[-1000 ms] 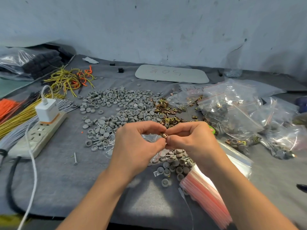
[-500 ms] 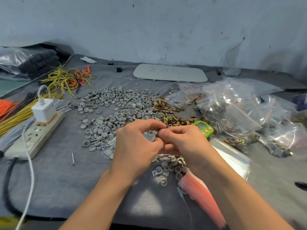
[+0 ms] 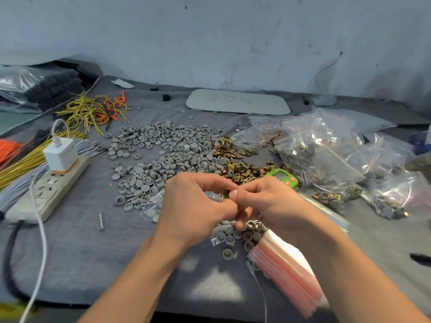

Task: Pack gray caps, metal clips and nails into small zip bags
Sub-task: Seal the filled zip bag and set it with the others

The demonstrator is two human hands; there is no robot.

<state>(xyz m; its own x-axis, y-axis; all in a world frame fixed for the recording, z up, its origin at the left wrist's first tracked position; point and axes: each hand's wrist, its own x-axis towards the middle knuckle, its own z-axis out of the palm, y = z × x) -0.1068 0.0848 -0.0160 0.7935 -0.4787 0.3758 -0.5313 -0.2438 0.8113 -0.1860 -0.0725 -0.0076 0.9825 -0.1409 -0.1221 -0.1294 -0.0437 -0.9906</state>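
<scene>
**One bag mid-fill, plenty of loose stock to go**

Both hands meet at the middle of the bench (image 3: 98,271), closed together on one small zip bag (image 3: 213,197). The left hand (image 3: 193,207) grips the bag from the side, and the right hand (image 3: 268,202) pinches at its mouth. Their fingertips touch, and a speck of brass shows between them. I cannot tell whether that is a clip going in or one already inside.

The job looks partly done. At 2 o'clock from the hands lies a heap of filled bags (image 3: 317,150) with dark caps, clips and nails visible through the plastic. Much is left:

- **Caps:** a broad spread of gray caps (image 3: 163,148) sits at 11 o'clock, with a smaller cluster just below the hands.
- **Clips:** a loose pile of metal clips (image 3: 236,163) lies at 12 to 1 o'clock.
- **Nails:** one stray nail (image 3: 101,222) lies at 9 o'clock.
- **Bags:** a thick stack of empty bags (image 3: 288,269) with red strips waits at 5 o'clock.

A second ago a clip stood plainly between the fingertips above the bag's mouth. Now it is all but hidden, and the fingers have closed tighter and dropped a little. The green timer (image 3: 282,177) at 1 o'clock was covered by the right hand then and is now in view. The piles and filled bags lie as they did.
</scene>
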